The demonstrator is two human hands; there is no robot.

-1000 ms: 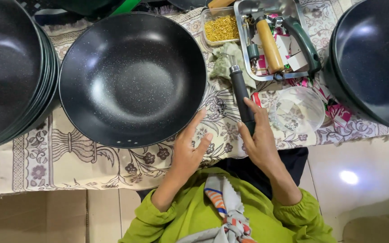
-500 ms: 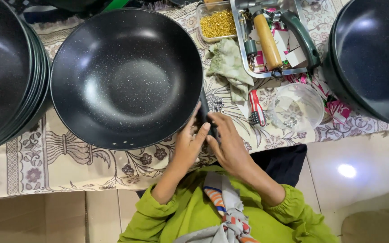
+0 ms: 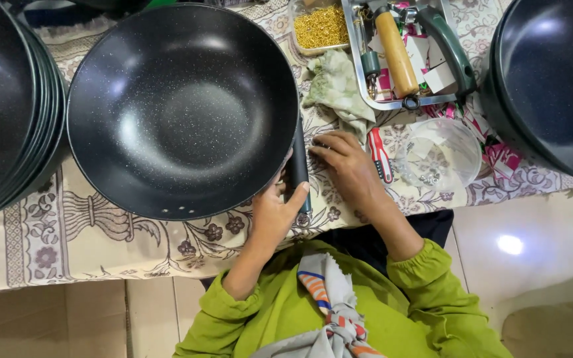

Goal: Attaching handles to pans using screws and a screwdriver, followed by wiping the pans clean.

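- Patterned cloth [image 3: 67, 238] over pale floor tiles.
- Left hand [image 3: 274, 213] clamped on black handle [image 3: 299, 166], beside the wok [image 3: 182, 109] rim.
- Right hand [image 3: 345, 162] flat and loose (nothing gripped), touching handle.
- Beyond: rag [image 3: 337, 86], tray [image 3: 366, 93].

Bright, even overhead light; round white glare on the floor tile [image 3: 510, 244] right of the green sleeves, soft sheen inside the central black wok [image 3: 182, 109]. Sharp throughout, faint shadows, slight wide-angle bending toward the edges
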